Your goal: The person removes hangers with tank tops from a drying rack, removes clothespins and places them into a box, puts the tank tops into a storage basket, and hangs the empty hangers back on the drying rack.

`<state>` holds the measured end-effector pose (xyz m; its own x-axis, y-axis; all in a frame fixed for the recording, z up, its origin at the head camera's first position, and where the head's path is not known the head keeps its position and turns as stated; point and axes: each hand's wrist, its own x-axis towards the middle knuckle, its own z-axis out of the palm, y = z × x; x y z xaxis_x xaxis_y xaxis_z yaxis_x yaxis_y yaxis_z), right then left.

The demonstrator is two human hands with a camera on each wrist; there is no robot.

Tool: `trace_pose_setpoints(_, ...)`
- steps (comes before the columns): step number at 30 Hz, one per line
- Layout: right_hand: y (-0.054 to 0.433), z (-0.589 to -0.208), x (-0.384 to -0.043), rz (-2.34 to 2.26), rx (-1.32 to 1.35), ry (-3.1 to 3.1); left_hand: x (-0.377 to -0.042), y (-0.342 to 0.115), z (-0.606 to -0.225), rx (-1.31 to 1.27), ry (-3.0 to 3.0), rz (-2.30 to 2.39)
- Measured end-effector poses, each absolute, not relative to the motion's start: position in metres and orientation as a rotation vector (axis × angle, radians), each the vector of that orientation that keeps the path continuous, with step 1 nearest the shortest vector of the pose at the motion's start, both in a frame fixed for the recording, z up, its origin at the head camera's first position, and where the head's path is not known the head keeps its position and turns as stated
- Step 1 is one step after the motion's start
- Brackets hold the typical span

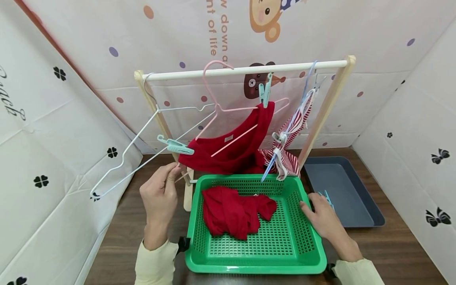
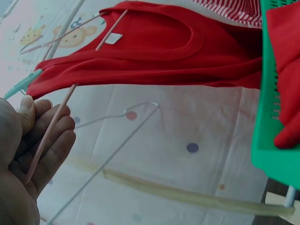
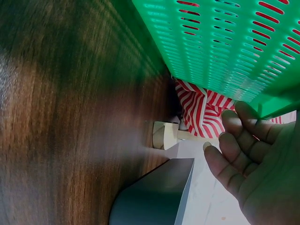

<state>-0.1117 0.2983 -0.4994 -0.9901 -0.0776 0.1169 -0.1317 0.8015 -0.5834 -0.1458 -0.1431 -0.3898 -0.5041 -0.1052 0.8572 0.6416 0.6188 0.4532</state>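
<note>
A red top (image 1: 228,148) hangs from a pink hanger (image 1: 217,106), with a clothespin (image 1: 265,93) at its right shoulder and another clothespin (image 1: 176,147) at its left. My left hand (image 1: 160,194) pinches the left corner of the red top between thumb and forefinger, just below that clothespin. In the left wrist view the hanger's lower bar (image 2: 51,131) runs across the curled fingers. My right hand (image 1: 322,215) rests over the right rim of a green basket (image 1: 256,269), fingers outside, loosely bent. Another red garment (image 1: 235,211) lies crumpled in the basket.
The hangers hang on a white rail (image 1: 246,70) between wooden posts. A bare white hanger (image 1: 124,150) dangles at left. Striped red-and-white clothing (image 1: 290,136) hangs at right on a blue hanger. Behind my right hand lies a grey tray (image 1: 347,194) with blue clothespins (image 1: 328,198).
</note>
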Motion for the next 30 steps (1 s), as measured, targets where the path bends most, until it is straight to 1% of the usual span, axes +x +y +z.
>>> trace_pose_setpoints(7, 0.299, -0.497, -0.111, 0.96, 0.157, -2.903, -0.136, -0.159, -0.408, -0.421, -1.948, -0.967)
trace_pose_setpoints(18, 0.298, -0.498, -0.11, 0.975, 0.142, -2.915, -0.134, -0.179, -0.436, -0.42, -1.966, -1.027)
trace_pose_setpoints(30, 0.297, -0.496, -0.11, 0.995, 0.11, -2.927, -0.128, -0.203, -0.457, -0.408, -1.976, -1.053)
